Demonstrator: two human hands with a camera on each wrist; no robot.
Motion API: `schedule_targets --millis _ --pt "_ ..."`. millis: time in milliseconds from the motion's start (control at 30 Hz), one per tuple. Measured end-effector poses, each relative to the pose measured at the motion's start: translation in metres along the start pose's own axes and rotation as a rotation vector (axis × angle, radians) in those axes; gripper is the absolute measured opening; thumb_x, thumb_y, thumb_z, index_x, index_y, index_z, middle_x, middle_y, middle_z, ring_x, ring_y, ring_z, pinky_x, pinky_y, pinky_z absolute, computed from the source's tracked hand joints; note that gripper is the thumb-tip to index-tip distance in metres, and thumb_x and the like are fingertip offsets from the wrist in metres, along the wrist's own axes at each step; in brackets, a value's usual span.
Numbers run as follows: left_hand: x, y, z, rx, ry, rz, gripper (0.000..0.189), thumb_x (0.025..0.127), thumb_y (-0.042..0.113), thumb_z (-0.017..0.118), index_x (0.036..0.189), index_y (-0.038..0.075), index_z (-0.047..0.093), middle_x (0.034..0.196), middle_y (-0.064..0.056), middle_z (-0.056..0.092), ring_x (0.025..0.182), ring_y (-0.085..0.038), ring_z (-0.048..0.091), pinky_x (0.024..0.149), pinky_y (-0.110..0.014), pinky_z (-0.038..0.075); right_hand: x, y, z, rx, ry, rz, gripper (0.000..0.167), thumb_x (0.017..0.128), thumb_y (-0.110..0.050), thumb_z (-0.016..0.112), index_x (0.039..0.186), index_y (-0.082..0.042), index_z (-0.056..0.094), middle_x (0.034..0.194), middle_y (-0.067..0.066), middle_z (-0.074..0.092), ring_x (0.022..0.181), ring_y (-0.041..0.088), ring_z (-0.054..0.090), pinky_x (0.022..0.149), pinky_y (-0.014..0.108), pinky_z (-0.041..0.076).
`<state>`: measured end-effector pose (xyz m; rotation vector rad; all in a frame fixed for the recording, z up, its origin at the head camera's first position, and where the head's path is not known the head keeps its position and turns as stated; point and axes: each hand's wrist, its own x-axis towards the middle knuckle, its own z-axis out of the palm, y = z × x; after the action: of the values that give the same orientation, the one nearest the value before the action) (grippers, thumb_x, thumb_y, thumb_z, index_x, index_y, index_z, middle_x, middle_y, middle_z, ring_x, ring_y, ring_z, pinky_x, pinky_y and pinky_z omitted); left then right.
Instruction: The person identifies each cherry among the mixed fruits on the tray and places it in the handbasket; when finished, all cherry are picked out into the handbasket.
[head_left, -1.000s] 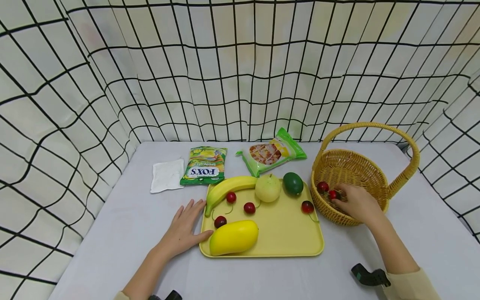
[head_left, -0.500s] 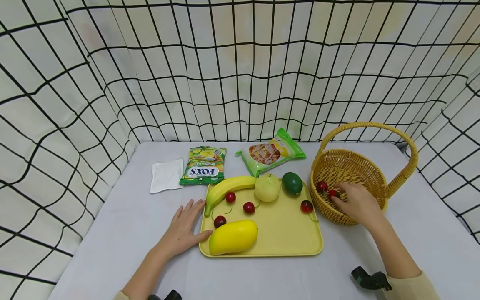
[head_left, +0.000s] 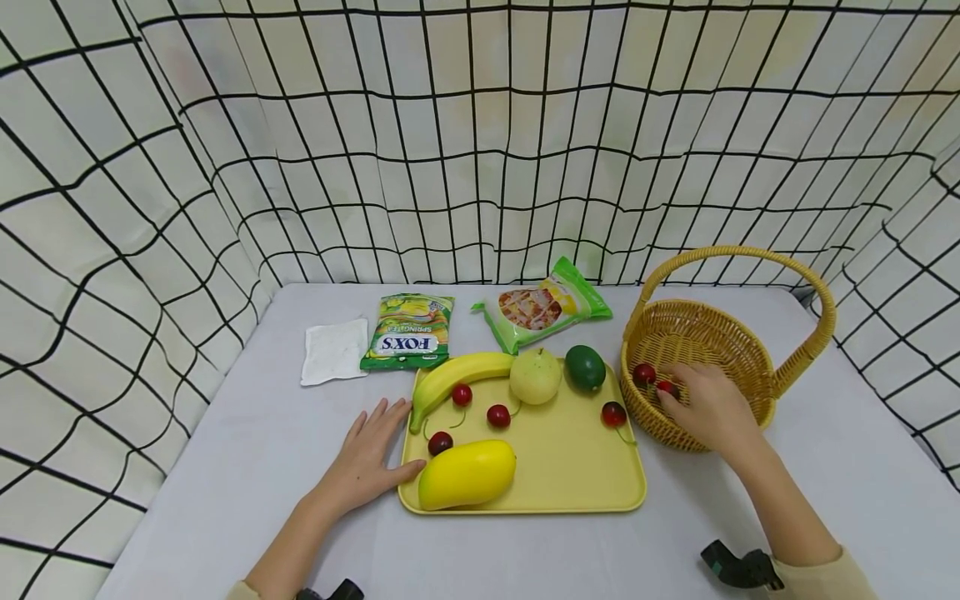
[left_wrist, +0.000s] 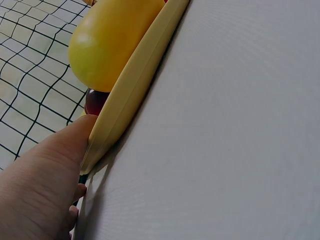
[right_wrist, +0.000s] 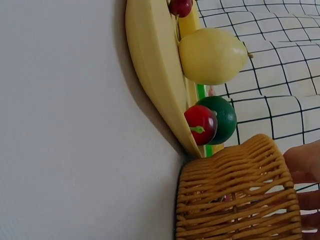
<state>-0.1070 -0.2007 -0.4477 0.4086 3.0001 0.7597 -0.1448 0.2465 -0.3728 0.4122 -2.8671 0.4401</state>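
Observation:
In the head view my right hand point(head_left: 708, 408) reaches over the near rim into the wicker basket point(head_left: 712, 321). Its thumb and fingers pinch a red cherry point(head_left: 667, 389), partly hidden by them. Beside that lies another dark red cherry point(head_left: 643, 374) in the basket. My left hand point(head_left: 365, 458) rests spread at the left side of the yellow tray point(head_left: 573, 467), thumb and fingertips on its rim. The tray carries a banana point(head_left: 457, 372), a yellow mango point(head_left: 468, 475), a pale pear point(head_left: 536, 377), a dark green avocado-like fruit point(head_left: 585, 368) and several cherries point(head_left: 498, 416).
Behind the tray lie a green FOX'S candy bag point(head_left: 408, 332), a green-and-white snack packet point(head_left: 543, 307) and a white square pad point(head_left: 334, 352). The basket's tall handle point(head_left: 750, 252) arches above its opening. Gridded cloth point(head_left: 487, 183) walls the table on the far side and flanks.
My right hand has shifted very slightly at the cherry in the basket. The left hand and the tray have stayed in place.

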Motion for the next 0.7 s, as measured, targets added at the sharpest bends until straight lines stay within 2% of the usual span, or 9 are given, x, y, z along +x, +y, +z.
schedule_targets --millis 200,467,533,700 --pt "0.000 0.000 0.000 0.005 0.000 -0.004 0.088 0.074 0.058 0.063 0.142 0.013 0.032 0.145 -0.010 0.032 0.137 -0.030 0.015 0.109 -0.053 0.003 -0.002 -0.011 0.007 0.039 0.092 -0.056 0.032 0.082 -0.015 0.064 0.112 -0.003 0.061 0.098 0.017 0.061 0.090 0.033 0.054 0.065 0.045 0.050" --pt "0.000 0.000 0.000 0.008 0.003 0.006 0.088 0.074 0.060 0.062 0.142 0.013 0.033 0.145 -0.011 0.033 0.136 -0.031 0.016 0.108 -0.053 0.004 -0.004 -0.022 0.017 0.062 0.253 -0.167 0.033 0.075 -0.009 0.069 0.108 -0.007 0.063 0.095 0.011 0.062 0.084 0.025 0.054 0.062 0.038 0.048" --pt "0.000 0.000 0.000 0.009 0.003 0.005 0.088 0.074 0.060 0.062 0.142 0.013 0.033 0.145 -0.011 0.033 0.136 -0.031 0.016 0.108 -0.053 0.004 -0.005 -0.025 0.019 0.059 0.275 -0.196 0.033 0.073 -0.007 0.070 0.106 -0.007 0.064 0.094 0.010 0.061 0.083 0.024 0.053 0.061 0.037 0.048" --pt "0.000 0.000 0.000 0.008 -0.001 -0.001 0.088 0.074 0.060 0.062 0.142 0.013 0.033 0.145 -0.011 0.033 0.137 -0.031 0.016 0.109 -0.053 0.003 -0.007 -0.031 0.023 0.083 0.295 -0.276 0.033 0.072 -0.005 0.072 0.103 -0.006 0.065 0.094 0.007 0.060 0.089 0.023 0.056 0.067 0.037 0.052"
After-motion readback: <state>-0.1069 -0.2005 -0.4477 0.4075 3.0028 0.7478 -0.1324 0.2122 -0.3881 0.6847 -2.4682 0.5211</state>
